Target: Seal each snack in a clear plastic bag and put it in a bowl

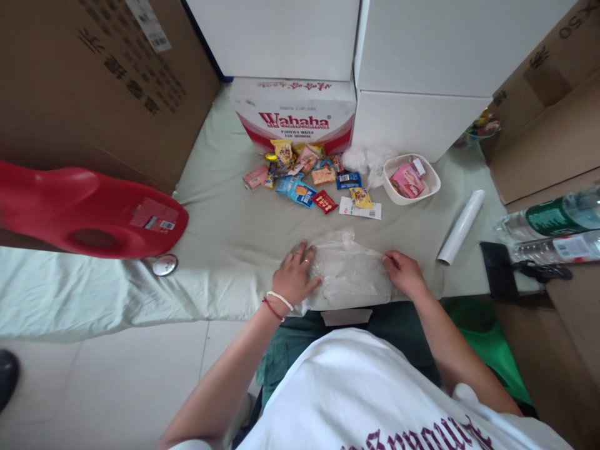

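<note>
A clear, crinkled plastic bag lies flattened on the cloth near the table's front edge. My left hand rests on its left side, palm down with the fingers spread. At the opposite side, my right hand pinches the bag's upper right edge between thumb and fingers. Beyond the bag is a loose heap of small wrapped snacks, among them a red packet, a blue packet and a yellow packet. A white plastic tub at the right of the heap holds a pink packet.
Behind the snacks stands a Wahaba carton. A red plastic jug lies to the left, with a round metal lid near it. On the right are a white roll, a black wallet-like item and plastic bottles.
</note>
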{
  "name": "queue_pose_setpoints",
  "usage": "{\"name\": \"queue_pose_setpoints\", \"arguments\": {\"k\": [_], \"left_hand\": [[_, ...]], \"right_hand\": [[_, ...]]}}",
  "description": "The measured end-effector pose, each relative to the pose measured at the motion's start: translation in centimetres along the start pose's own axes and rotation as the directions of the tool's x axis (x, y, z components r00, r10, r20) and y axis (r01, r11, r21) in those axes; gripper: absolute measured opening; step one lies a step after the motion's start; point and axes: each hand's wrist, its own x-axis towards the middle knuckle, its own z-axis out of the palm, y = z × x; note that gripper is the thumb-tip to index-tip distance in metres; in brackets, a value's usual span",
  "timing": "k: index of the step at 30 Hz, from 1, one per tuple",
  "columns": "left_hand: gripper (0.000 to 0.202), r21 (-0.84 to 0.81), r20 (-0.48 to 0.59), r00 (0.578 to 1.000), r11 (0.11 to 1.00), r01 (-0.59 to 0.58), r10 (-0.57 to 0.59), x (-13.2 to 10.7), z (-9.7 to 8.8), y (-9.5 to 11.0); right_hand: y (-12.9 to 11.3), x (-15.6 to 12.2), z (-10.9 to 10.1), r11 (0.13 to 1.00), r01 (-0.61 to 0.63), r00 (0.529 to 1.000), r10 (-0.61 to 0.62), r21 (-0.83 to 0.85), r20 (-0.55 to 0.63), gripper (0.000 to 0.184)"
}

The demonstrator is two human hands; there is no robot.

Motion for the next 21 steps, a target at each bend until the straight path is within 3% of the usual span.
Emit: {"name": "queue_pose_setpoints", "arguments": {"k": [2, 5, 6, 8, 11, 14, 17, 19, 21], "left_hand": [[0.086, 0.008, 0.017, 1.0, 1.0, -0.002, 0.002, -0.2, -0.1, 0.3], [0.093, 0.015, 0.052, 0.999, 1.0, 0.001, -0.002, -0.4, -0.5, 0.7], [0.095, 0.015, 0.067, 0.998, 1.0, 0.001, -0.002, -0.4, -0.6, 0.7], [0.101, 0.015, 0.096, 0.995, 1.0, 0.005, -0.006, -0.3, -0.8, 0.7], [0.106, 0.018, 0.123, 0.992, 1.0, 0.015, -0.017, -0.1, -0.9, 0.4], [0.11, 0.006, 0.113, 0.994, 1.0, 0.002, -0.002, 0.0, -0.9, 0.1], [0.112, -0.016, 0.112, 0.994, 1.0, -0.009, 0.011, 0.4, -0.6, -0.2], [0.113, -0.03, 0.124, 0.992, 0.999, -0.012, 0.015, 0.9, -0.3, -0.5], [0.115, -0.06, 0.127, 0.991, 0.998, -0.032, 0.04, 1.6, 0.1, -1.4]], "right_hand": [[-0.8, 0.8, -0.6, 0.985, 0.132, 0.991, -0.129, -0.111, 0.031, 0.039], [-3.3, 2.5, 0.0, 0.932, 0.308, 0.951, -0.297, -0.188, 0.086, 0.069], [-4.1, 3.2, 0.5, 0.928, 0.328, 0.943, -0.31, -0.177, 0.119, 0.07], [-5.2, 4.9, 1.4, 0.951, 0.293, 0.949, -0.277, -0.1, 0.148, 0.054], [-4.5, 7.6, 1.3, 0.982, 0.15, 0.985, -0.158, 0.116, 0.066, 0.03], [-1.7, 9.5, -1.2, 0.975, -0.005, 1.0, 0.009, 0.223, -0.02, 0.027], [0.6, 9.3, -3.9, 0.989, -0.117, 0.977, 0.131, 0.091, -0.167, 0.022], [0.4, 7.9, -4.6, 0.997, -0.072, 0.951, 0.058, -0.034, -0.304, 0.022], [-1.4, 5.8, -3.8, 0.988, 0.099, 0.948, -0.129, -0.116, -0.289, 0.027]]}}
